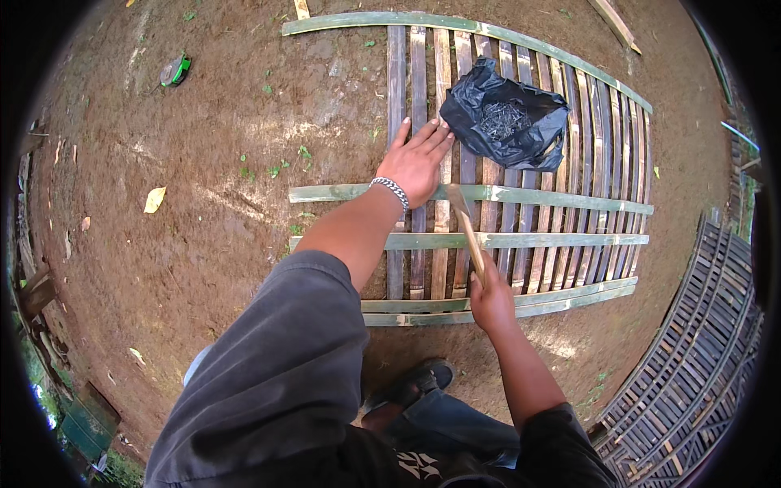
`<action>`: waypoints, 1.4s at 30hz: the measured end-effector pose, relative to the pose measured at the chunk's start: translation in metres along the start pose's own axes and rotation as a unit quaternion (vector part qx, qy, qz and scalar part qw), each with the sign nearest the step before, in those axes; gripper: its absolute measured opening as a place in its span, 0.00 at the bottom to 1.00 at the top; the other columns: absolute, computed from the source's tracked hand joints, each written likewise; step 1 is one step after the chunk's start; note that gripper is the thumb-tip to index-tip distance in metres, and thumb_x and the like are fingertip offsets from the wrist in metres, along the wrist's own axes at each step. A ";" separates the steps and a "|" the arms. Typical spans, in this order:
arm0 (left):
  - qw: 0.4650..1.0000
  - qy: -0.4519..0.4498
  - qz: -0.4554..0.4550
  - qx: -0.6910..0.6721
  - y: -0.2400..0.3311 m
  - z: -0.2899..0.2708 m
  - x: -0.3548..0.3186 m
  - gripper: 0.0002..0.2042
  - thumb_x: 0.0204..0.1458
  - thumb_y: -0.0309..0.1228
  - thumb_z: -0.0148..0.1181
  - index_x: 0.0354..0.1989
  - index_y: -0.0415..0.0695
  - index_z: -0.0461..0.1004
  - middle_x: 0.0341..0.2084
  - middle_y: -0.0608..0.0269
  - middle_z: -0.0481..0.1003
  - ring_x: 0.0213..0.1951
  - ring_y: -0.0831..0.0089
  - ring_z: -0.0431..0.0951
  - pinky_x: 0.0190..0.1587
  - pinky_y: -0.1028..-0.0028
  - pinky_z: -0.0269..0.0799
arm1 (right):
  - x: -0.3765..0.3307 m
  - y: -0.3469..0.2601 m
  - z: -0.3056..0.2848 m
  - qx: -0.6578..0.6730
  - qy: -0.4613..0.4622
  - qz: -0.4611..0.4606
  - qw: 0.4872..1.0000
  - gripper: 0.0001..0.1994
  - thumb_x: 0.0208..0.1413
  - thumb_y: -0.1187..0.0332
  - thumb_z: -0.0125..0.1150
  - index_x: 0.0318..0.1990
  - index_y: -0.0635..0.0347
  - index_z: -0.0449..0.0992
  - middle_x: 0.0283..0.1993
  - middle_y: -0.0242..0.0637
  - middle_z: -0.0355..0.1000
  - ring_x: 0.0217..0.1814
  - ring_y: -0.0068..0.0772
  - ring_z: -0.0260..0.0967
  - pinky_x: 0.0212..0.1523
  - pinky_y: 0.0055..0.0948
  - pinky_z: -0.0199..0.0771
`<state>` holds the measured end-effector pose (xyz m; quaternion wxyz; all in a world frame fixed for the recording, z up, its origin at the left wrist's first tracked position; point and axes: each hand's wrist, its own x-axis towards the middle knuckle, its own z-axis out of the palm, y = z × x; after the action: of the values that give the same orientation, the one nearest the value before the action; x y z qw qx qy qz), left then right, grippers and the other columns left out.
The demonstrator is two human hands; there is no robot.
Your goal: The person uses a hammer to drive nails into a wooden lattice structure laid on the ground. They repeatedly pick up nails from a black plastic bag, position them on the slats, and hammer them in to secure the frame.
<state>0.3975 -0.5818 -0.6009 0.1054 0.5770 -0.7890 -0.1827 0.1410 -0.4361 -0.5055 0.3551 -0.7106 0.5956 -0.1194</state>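
Note:
My left hand point(415, 159), with a chain bracelet at the wrist, lies flat with fingers stretched across the upright bamboo slats point(396, 89). Its palm is by a green bamboo crosspiece point(553, 196). Wrapped round the wooden handle of a hammer point(472, 241) is my right hand point(494, 302). The hammer's head is blurred and sits over that crosspiece, just right of my left hand. Beyond my fingertips a crumpled black plastic bag point(537, 150) rests opened on the slats, holding a heap of thin dark nails point(504, 120).
More bamboo crosspieces point(569, 240) span the panel, including one along its far edge point(488, 29). A green-and-black tape measure point(175, 71) lies on the dirt ground point(244, 146) at far left. Another slatted panel point(691, 342) lies at right. My foot point(415, 382) is near the panel's near edge.

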 end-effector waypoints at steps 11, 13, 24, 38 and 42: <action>1.000 0.003 0.003 -0.003 0.001 0.000 -0.004 0.29 0.58 0.28 0.49 0.70 0.43 0.63 0.71 0.60 0.63 0.75 0.63 0.54 0.77 0.47 0.39 | 0.006 -0.002 0.007 -0.040 -0.081 0.167 0.982 0.27 0.63 0.73 0.57 0.70 0.55 0.63 0.50 0.63 0.76 0.49 0.67 0.76 0.48 0.55 0.77; 1.000 0.012 0.000 -0.011 -0.001 0.002 -0.006 0.29 0.57 0.28 0.50 0.70 0.44 0.63 0.71 0.60 0.63 0.75 0.63 0.54 0.76 0.47 0.39 | -0.005 0.007 -0.001 -0.016 -0.064 0.149 0.987 0.28 0.62 0.73 0.57 0.70 0.55 0.62 0.51 0.63 0.75 0.50 0.68 0.75 0.49 0.55 0.77; 0.990 0.120 0.052 -0.057 0.004 -0.005 -0.010 0.19 0.54 0.26 0.57 0.57 0.43 0.73 0.58 0.59 0.74 0.63 0.60 0.69 0.71 0.51 0.52 | -0.085 0.019 -0.071 -0.046 -0.109 0.207 0.971 0.28 0.61 0.71 0.59 0.70 0.53 0.62 0.56 0.60 0.74 0.53 0.66 0.74 0.52 0.54 0.76; 0.990 -0.091 -0.073 0.077 0.050 -0.021 0.139 0.14 0.56 0.32 0.58 0.50 0.46 0.81 0.54 0.47 0.76 0.56 0.50 0.77 0.58 0.56 0.74 | -0.167 -0.001 -0.074 0.077 -0.083 0.272 0.956 0.24 0.63 0.67 0.58 0.67 0.53 0.65 0.50 0.58 0.76 0.50 0.68 0.74 0.50 0.52 0.77; 0.995 -0.037 -0.094 0.027 0.052 -0.018 0.134 0.14 0.55 0.32 0.60 0.49 0.47 0.81 0.49 0.48 0.80 0.53 0.50 0.79 0.56 0.55 0.75 | -0.187 0.002 -0.062 0.123 -0.067 0.269 0.953 0.25 0.64 0.66 0.58 0.67 0.54 0.65 0.47 0.59 0.77 0.49 0.68 0.75 0.48 0.52 0.77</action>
<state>0.3170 -0.6985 -0.5694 0.0432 0.6445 -0.7390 -0.1915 0.0537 -0.2850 -0.4146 0.4977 -0.4812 0.7203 -0.0443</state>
